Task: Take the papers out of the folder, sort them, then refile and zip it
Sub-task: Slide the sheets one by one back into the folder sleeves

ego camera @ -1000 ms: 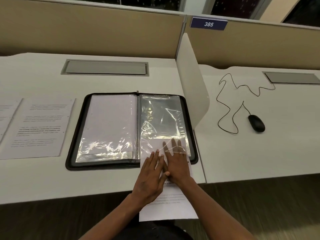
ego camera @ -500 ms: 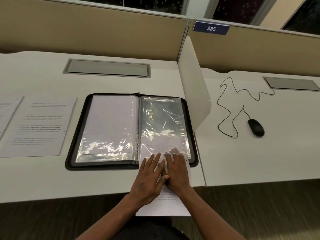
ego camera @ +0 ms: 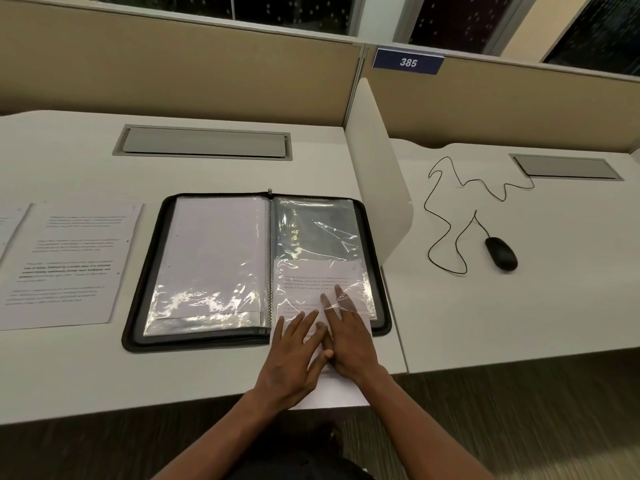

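Both hands, left (ego camera: 294,355) and right (ego camera: 349,344), lay flat with fingers straight on a white printed sheet (ego camera: 313,282) halfway into the right-hand clear plastic sleeve (ego camera: 311,230) of the black zip folder (ego camera: 145,271) lying open on the tabletop (ego camera: 69,382). Looked like refiling; next it'd need pushing fully in.

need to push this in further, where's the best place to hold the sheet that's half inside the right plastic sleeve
Probably the sheet's near end, from the desk-edge side. It hangs bare over the desk edge, so fingers can get under it; the far end is already under the plastic sleeve, which opens toward the person.
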### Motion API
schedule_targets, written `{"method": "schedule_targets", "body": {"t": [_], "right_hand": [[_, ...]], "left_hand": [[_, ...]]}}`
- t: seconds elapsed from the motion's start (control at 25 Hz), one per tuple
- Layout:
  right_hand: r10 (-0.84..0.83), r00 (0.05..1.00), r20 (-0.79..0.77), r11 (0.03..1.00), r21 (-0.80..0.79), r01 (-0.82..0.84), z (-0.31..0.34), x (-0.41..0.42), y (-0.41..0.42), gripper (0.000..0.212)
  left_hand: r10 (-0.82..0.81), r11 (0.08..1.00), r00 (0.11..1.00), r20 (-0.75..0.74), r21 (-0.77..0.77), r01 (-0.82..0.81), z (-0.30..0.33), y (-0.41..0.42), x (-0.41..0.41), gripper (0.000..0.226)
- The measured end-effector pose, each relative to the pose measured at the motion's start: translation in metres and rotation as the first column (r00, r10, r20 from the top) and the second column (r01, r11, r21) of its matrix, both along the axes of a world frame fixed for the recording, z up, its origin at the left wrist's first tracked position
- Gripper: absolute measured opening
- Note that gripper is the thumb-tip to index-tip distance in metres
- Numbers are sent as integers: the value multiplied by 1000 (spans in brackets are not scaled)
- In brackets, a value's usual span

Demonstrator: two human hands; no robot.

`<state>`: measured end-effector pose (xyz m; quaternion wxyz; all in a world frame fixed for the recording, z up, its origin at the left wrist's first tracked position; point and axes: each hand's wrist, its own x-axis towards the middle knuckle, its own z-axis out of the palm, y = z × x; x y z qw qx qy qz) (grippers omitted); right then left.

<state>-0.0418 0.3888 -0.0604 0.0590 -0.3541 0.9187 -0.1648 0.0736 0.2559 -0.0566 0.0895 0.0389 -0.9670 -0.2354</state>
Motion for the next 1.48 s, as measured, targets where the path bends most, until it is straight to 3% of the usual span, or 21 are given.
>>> {"method": "schedule_targets", "body": {"t": [0.12, 0.28, 0.4, 0.52, 0.68, 0.8, 0.88, 1.0, 1.2, 1.36, 1.48], "right_hand": [[-141, 990, -28, 990, -13, 140, 3, -11, -7, 63], [-99, 995, -12, 994, 40, 99, 7, -21, -17, 60], [-180, 983, -26, 983, -35, 179, 10, -13, -20, 50], [-105, 983, -151, 993, -69, 95, 1, 16, -10, 46], [-93, 986, -138, 995, 11, 95, -4, 22, -13, 57], [-137, 984, -118, 990, -57, 131, 1, 18, -19, 56], [-133, 984, -117, 987, -109, 121, -1, 24, -14, 49], [-54, 996, -77, 997, -57, 49, -6, 31, -5, 60], [-101, 995, -24, 984, -153, 96, -6, 27, 5, 64], [-10, 997, -76, 1000, -18, 9, -6, 27, 15, 62], [-15, 999, -44, 1000, -18, 14, -4, 16, 14, 62]], "left_hand": [[-21, 1000, 999, -27, 1, 21, 0, -2, -2, 51], [-31, 999, 999, -39, 35, 33, 1, -5, -1, 55], [-52, 997, 998, -45, 52, 54, 2, -10, 2, 51], [-72, 992, 995, -68, 101, 79, 5, -19, 3, 42], [-121, 987, 988, -97, 95, 130, 6, -26, 2, 39], [-135, 984, 983, -126, 97, 148, 5, -29, -2, 34], [-112, 983, 976, -187, 122, 136, 7, -32, -4, 23], [-35, 989, 968, -249, 132, 70, 11, -36, -10, 21], [1, 999, 994, -105, 41, 3, -3, -41, -22, 55], [13, 1000, 1000, -4, -6, -13, -10, -38, -31, 57], [47, 998, 999, 17, -36, -47, -10, -32, -35, 50]]}}
